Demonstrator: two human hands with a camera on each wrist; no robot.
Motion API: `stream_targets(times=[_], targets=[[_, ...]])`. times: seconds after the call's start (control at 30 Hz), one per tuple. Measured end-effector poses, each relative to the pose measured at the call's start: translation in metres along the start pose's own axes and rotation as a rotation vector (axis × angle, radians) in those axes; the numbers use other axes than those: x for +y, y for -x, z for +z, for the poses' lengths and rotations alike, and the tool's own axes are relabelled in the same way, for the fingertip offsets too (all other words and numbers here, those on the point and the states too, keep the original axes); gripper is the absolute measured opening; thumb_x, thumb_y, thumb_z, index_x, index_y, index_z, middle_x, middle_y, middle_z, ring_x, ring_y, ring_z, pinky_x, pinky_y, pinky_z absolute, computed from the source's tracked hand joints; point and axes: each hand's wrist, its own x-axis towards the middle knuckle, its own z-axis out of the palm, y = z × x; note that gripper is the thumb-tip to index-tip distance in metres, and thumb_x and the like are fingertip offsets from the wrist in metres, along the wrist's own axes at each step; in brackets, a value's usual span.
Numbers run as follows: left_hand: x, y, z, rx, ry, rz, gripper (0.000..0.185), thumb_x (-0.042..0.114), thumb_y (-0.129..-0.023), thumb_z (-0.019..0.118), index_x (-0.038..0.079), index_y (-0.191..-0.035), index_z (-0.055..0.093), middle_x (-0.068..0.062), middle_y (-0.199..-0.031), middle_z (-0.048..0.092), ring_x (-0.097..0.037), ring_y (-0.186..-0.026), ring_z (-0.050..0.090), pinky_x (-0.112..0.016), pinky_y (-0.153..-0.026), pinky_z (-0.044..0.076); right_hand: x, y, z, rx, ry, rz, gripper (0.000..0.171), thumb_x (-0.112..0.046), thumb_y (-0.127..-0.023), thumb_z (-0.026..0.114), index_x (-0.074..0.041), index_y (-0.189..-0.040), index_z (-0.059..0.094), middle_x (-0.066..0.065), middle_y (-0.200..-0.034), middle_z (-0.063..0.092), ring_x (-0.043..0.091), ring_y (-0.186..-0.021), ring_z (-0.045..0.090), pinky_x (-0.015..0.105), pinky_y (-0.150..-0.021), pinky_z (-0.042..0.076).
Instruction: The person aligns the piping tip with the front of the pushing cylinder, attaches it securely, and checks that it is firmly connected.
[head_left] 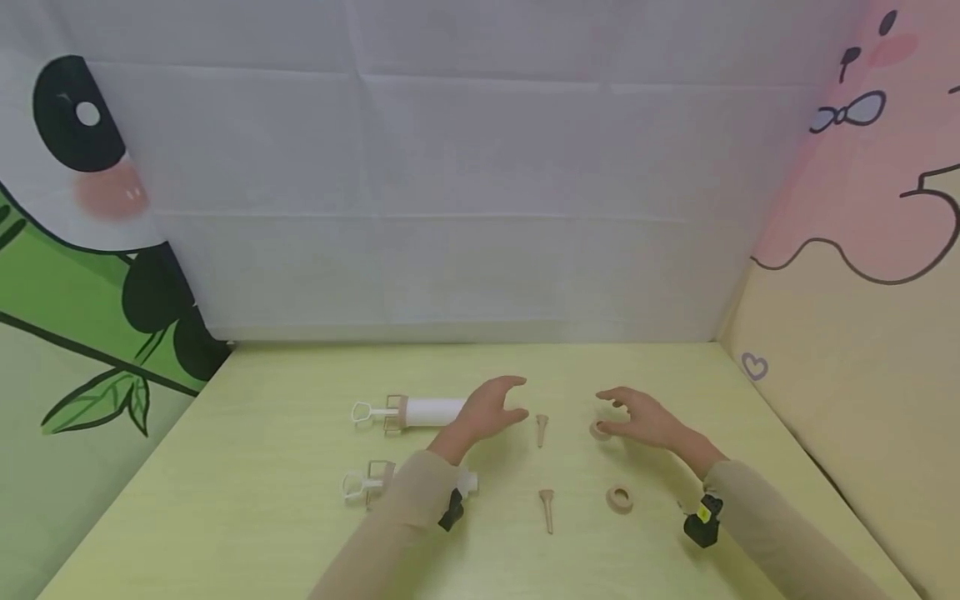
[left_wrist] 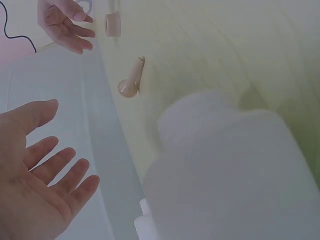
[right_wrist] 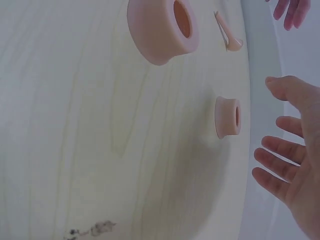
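Note:
My left hand (head_left: 491, 408) hovers over the outlet end of the far white-barrelled plunger dispenser (head_left: 435, 412), thumb apart from fingers and holding nothing. A nearer, similar dispenser (head_left: 381, 479) is partly hidden by my left sleeve; in the left wrist view a white barrel (left_wrist: 240, 180) looms large. Over the far beige ring cap (head_left: 596, 432) is my right hand (head_left: 641, 417), fingers spread and apart from the cap in the right wrist view (right_wrist: 227, 125). A far cone nozzle (head_left: 542, 429) lies between the hands.
Closer to me lie a second cone nozzle (head_left: 548, 510) and a second ring cap (head_left: 612, 505). Everything rests on a pale yellow wood-grain table (head_left: 247, 517). A white cloth (head_left: 480, 208) hangs behind, with printed panels (head_left: 855, 350) at both sides.

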Motion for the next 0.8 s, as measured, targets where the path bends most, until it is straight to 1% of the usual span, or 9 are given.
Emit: stream_targets(times=[0.13,0.27,0.33,0.5,0.7,0.8], targets=[[0.002,-0.001,0.006,-0.005,0.030,-0.054,0.047,0.017,-0.084,0.064,0.002,-0.126,0.050,-0.014,-0.130,0.049,-0.032,-0.117,0.047,-0.043,-0.095,0.040,0.000,0.001,0.003,0.000,-0.029,-0.005,0.055,-0.033,-0.083,0.065,-0.001,-0.125,0.051,0.017,-0.123,0.053,0.034,-0.106,0.052,0.049,-0.085,0.044],[0.004,-0.003,0.010,-0.005,0.102,-0.085,0.047,0.015,-0.083,0.064,0.001,-0.126,0.051,-0.015,-0.128,0.050,-0.033,-0.112,0.051,-0.044,-0.089,0.044,-0.001,0.001,0.005,0.019,-0.054,-0.027,0.052,-0.031,-0.083,0.065,0.000,-0.124,0.052,0.017,-0.119,0.055,0.033,-0.104,0.052,0.048,-0.085,0.044],[0.005,-0.003,0.012,-0.007,0.138,-0.097,0.047,0.013,-0.082,0.064,0.000,-0.126,0.051,-0.015,-0.128,0.050,-0.033,-0.113,0.050,-0.043,-0.089,0.045,-0.002,0.001,0.006,0.027,-0.069,-0.036,0.051,-0.030,-0.083,0.065,0.000,-0.123,0.053,0.018,-0.118,0.056,0.033,-0.103,0.053,0.049,-0.084,0.044],[0.007,-0.005,0.018,-0.014,0.215,-0.109,0.048,0.009,-0.081,0.064,-0.004,-0.125,0.049,-0.019,-0.127,0.050,-0.037,-0.112,0.049,-0.044,-0.090,0.044,0.000,0.001,0.009,0.029,-0.075,-0.040,0.048,-0.028,-0.084,0.065,0.001,-0.121,0.054,0.017,-0.116,0.057,0.032,-0.101,0.054,0.047,-0.082,0.045],[0.008,-0.006,0.026,-0.056,0.333,-0.172,0.053,0.012,-0.083,0.064,-0.006,-0.128,0.044,-0.023,-0.127,0.048,-0.039,-0.112,0.048,-0.045,-0.089,0.044,0.002,0.002,0.011,0.029,-0.076,-0.026,0.046,-0.029,-0.083,0.066,-0.001,-0.118,0.057,0.013,-0.116,0.058,0.031,-0.100,0.054,0.045,-0.079,0.046],[0.010,-0.006,0.030,-0.048,0.344,-0.186,0.053,0.009,-0.081,0.065,-0.007,-0.127,0.045,-0.024,-0.126,0.048,-0.040,-0.111,0.048,-0.046,-0.089,0.044,0.002,0.002,0.011,0.025,-0.086,-0.018,0.045,-0.030,-0.083,0.066,-0.002,-0.117,0.058,0.013,-0.115,0.058,0.030,-0.099,0.054,0.043,-0.076,0.047]])
